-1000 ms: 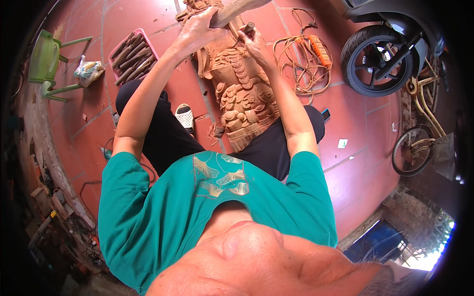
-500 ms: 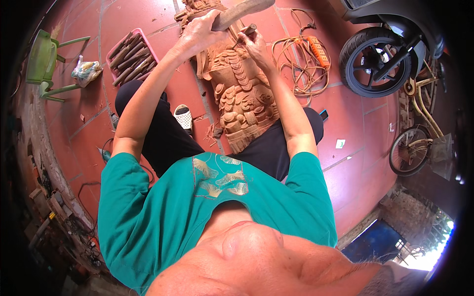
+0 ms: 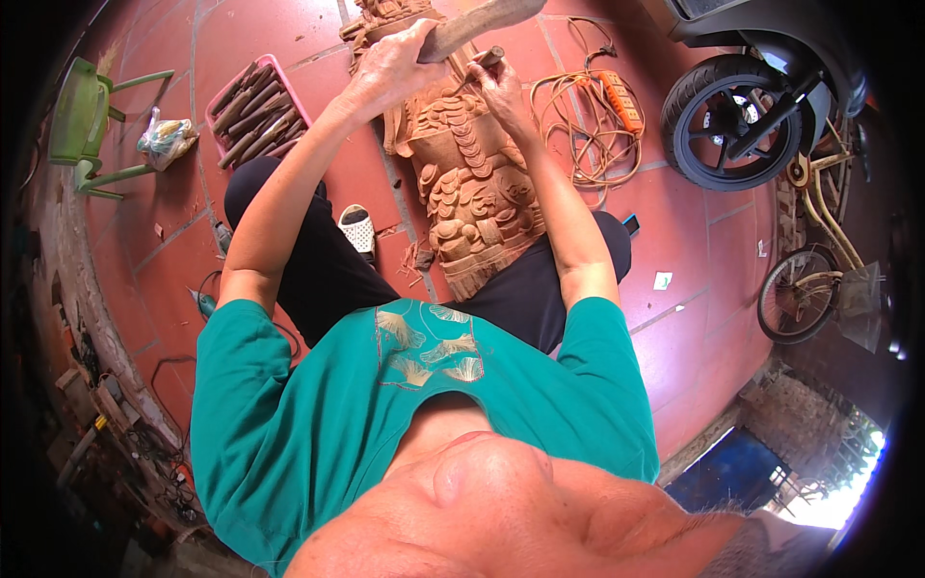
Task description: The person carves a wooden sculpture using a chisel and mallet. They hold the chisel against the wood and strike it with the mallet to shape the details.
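Observation:
A large carved wooden figure (image 3: 482,207) in reddish-brown lies lengthwise on the floor between my legs, its surface full of rounded relief. My left hand (image 3: 393,64) is closed round the grip of a wooden mallet (image 3: 482,26), whose thick end reaches to the right, past the top of the chisel. In my right hand (image 3: 501,85) is a carving chisel (image 3: 489,58), its handle end pointing up and right. The chisel's blade slants down toward the carving's upper part; whether its edge touches the wood is too small to tell.
At the left, a pink basket (image 3: 297,91) holds several carving tools, near a plastic bag (image 3: 168,138) and a green stool (image 3: 79,120). An orange power strip (image 3: 620,103) with coiled cord lies right of the carving. Farther right are a motorbike wheel (image 3: 730,120) and a bicycle (image 3: 798,294).
The mallet and my left hand have shifted slightly right, bringing the mallet a little nearer the chisel. My right hand and the chisel have hardly moved.

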### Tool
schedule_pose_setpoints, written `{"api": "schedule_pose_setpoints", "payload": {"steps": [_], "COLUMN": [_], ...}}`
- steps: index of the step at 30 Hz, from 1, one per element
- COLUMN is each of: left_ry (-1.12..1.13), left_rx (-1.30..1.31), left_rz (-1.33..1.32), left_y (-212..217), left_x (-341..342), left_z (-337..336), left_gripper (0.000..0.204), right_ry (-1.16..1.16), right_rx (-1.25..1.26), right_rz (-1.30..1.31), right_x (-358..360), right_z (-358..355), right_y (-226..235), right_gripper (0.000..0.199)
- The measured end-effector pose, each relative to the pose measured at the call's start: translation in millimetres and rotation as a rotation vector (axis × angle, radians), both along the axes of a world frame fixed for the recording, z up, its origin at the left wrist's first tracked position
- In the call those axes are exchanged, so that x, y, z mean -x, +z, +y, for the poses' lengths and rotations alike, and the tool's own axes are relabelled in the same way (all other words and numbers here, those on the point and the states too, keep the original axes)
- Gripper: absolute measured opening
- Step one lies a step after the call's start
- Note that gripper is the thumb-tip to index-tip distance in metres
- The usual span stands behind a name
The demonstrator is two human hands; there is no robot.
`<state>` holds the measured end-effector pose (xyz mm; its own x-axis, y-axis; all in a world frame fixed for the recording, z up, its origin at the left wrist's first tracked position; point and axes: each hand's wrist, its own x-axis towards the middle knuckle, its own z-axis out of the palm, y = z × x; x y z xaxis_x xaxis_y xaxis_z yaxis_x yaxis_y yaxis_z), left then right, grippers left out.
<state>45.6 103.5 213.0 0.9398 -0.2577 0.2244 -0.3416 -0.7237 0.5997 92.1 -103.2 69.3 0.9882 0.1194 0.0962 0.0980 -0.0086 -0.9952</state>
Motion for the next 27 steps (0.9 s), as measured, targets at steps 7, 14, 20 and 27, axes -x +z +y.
{"api": "schedule_pose_setpoints", "payload": {"steps": [7, 14, 20, 27], "left_ry": [-0.005, -0.025, -0.03, -0.052], "left_rx": [-0.017, -0.023, -0.024, -0.031], "left_rz": [-0.005, 0.012, 0.03, -0.026], "left_y": [-3.7, -4.4, -7.3, -8.4], "left_x": [-1.0, -1.5, -1.6, -0.7], "left_z": [-0.6, -1.1, 0.1, -0.6], "left_gripper": [0.059, 0.063, 0.061, 0.061], "right_ry": [0.045, 0.003, 0.011, 0.039], "right_rx": [0.083, 0.042, -0.045, 0.001], "right_rz": [0.01, 0.001, 0.071, 0.02], "right_x": [-0.7, 1.9, 2.9, -0.8], "right_z": [-1.2, 1.8, 2.1, 0.6], "right_y": [-4.5, -0.3, 3.0, -5.5], "right_gripper": [0.015, 0.011, 0.01, 0.011]}}
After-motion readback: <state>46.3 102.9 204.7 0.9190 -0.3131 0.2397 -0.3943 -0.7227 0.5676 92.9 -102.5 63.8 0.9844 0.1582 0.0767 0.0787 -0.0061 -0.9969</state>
